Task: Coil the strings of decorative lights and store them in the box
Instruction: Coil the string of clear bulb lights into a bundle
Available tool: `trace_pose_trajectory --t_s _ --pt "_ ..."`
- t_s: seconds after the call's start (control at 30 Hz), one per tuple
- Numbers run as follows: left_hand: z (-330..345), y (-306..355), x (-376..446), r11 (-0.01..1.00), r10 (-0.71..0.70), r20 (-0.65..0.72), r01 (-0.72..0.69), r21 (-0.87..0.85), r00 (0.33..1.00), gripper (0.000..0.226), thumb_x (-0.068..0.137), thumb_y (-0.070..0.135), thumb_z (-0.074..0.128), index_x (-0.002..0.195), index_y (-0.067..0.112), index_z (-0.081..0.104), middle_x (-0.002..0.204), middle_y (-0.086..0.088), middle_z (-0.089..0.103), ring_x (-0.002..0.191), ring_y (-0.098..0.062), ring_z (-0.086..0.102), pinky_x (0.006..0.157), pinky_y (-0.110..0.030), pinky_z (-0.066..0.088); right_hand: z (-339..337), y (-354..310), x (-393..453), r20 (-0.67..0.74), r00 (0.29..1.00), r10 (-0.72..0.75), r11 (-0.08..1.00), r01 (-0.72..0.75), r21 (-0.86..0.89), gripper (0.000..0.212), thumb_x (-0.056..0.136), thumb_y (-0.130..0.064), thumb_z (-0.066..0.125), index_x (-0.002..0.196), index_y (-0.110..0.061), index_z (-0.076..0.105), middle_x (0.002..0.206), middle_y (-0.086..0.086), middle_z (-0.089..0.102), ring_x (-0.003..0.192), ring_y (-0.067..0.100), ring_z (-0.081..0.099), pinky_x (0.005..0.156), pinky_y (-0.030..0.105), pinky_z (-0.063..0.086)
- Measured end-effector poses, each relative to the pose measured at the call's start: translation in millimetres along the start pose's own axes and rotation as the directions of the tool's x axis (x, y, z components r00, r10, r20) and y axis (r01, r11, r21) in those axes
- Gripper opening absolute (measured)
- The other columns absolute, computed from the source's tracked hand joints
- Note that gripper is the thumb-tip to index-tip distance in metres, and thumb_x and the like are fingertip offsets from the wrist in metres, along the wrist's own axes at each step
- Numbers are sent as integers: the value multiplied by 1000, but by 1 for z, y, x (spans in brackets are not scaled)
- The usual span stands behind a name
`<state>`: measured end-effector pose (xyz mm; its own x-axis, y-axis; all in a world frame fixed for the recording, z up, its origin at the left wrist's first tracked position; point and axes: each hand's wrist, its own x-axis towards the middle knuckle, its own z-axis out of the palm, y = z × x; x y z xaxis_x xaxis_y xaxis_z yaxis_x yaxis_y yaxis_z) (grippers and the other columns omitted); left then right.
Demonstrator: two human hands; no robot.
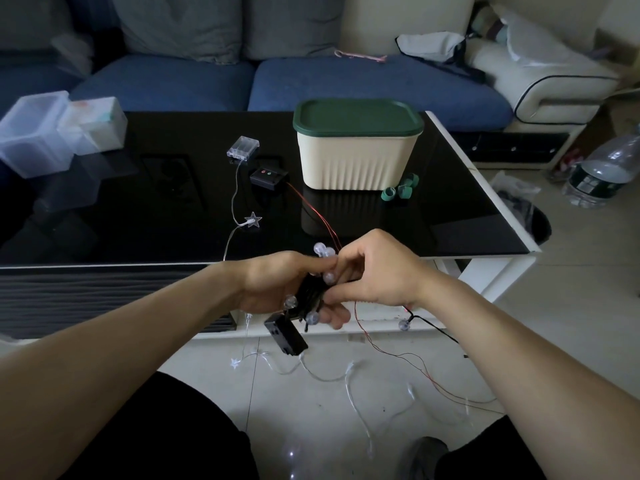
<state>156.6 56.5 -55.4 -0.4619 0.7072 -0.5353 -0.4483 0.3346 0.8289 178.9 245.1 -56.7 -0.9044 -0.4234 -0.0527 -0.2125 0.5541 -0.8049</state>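
My left hand (pixel 277 285) grips a coil of black-wired ball lights (pixel 309 295) just in front of the table's near edge. A black battery case (pixel 286 335) dangles under that hand. My right hand (pixel 372 271) pinches the same black wire at the coil, and the loose end trails right past a ball bulb (pixel 403 323). The cream box (pixel 356 161) with its dark green lid (pixel 358 116) on stands on the black table (pixel 138 202). A clear-wired star string (pixel 252 220) with a clear battery case (pixel 243 147) and a red-wired string (pixel 318 216) with a black controller (pixel 268 176) run off the table to the floor.
Three green ties or rings (pixel 401 189) lie by the box's right side. Clear plastic containers (pixel 52 133) sit at the table's far left. A blue sofa (pixel 277 81) is behind the table. A black bin (pixel 533 223) and a water bottle (pixel 602 174) stand on the floor at right.
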Motion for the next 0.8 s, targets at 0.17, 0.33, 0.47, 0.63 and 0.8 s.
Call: trace_pose_trajectory --t_s 0.17,0.33,0.47,0.63,0.8 --pt "3 1 -1 997 59 20 -60 55 998 57 97 53 36 91 0 55 67 -12 60 45 -14 49 43 -20 35 -5 -4 0 -42 999 -32 998 34 49 24 65 -26 94 76 -19 74 68 -1 74 64 7 70 63 24 55" --pt "1 -1 0 990 65 -76 -55 128 995 46 87 47 57 73 3 53 49 -5 45 35 -12 34 41 -20 29 -17 -1 -2 108 989 99 993 -105 53 31 75 -34 86 85 -9 73 69 17 69 57 21 58 53 24 47" --pt "-7 -4 -1 994 111 -53 -110 26 992 22 84 27 52 83 5 58 54 -3 45 38 -14 36 39 -22 23 -29 6 -4 126 974 186 982 -189 9 26 87 -31 77 85 -5 74 62 2 66 53 15 52 49 21 42" --pt "-12 -10 1 996 78 96 -81 29 992 32 75 17 51 102 -1 56 80 -13 60 66 -25 56 61 -31 39 -24 13 -4 83 991 104 993 -99 -56 14 85 -27 80 78 -15 77 67 2 71 59 6 57 60 22 46" --pt "-6 -12 5 996 68 53 -70 46 996 31 90 33 51 95 3 57 75 -9 62 62 -20 58 56 -27 42 -13 12 -1 60 996 69 995 -64 -80 11 86 -26 79 79 -17 78 70 6 71 60 6 55 60 25 45"
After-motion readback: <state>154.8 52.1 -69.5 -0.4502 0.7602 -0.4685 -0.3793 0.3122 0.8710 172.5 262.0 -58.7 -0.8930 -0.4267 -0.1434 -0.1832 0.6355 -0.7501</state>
